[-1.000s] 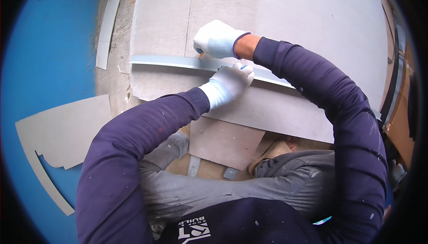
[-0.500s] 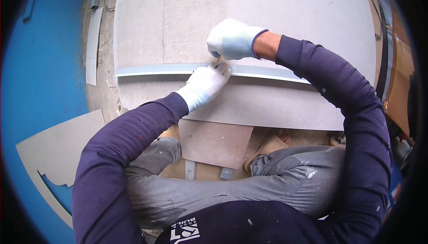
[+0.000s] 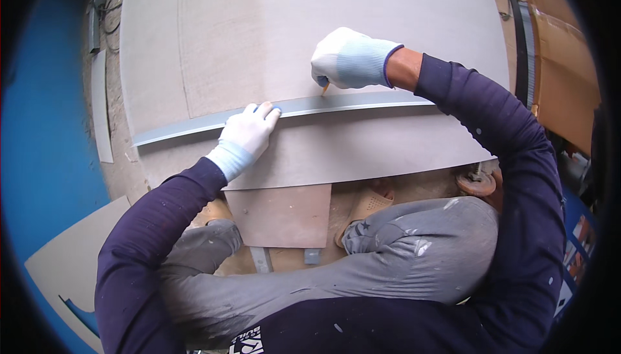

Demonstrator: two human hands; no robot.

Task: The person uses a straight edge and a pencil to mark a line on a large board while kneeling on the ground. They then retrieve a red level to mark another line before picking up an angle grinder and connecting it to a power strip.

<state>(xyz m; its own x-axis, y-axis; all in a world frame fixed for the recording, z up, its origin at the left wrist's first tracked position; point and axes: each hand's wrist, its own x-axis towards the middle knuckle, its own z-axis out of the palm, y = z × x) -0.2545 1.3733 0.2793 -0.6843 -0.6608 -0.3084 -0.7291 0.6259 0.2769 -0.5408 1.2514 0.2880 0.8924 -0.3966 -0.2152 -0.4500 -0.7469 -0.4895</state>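
Right hand [image 3: 352, 59], shifted rightward along the metal strip [image 3: 362, 101], is tightly pinching a yellow stick [image 3: 325, 90] partway across, while the left hand [image 3: 249, 131], fingers outstretched, is pressing the strip onto a pale sheet [image 3: 362, 4], any marking indiscernible.

Left glove [image 3: 242, 137]: white, pale-blue knitted cuff, touch of brighter blue at a fingertip.
Right glove [image 3: 352, 59]: white, pale-blue ribbed cuff, dark purple-blue edging.
Sleeves [image 3: 517, 147]: long, dark navy-purple; pale specks on the right one.
Top [image 3: 369, 321]: dark navy; white print [image 3: 249, 341] (cut off by lower edge).
Trousers [image 3: 394, 250]: grey, whitish smears, dark star shapes near right ankle.
Right shoe [image 3: 370, 205]: tan, small perforations.
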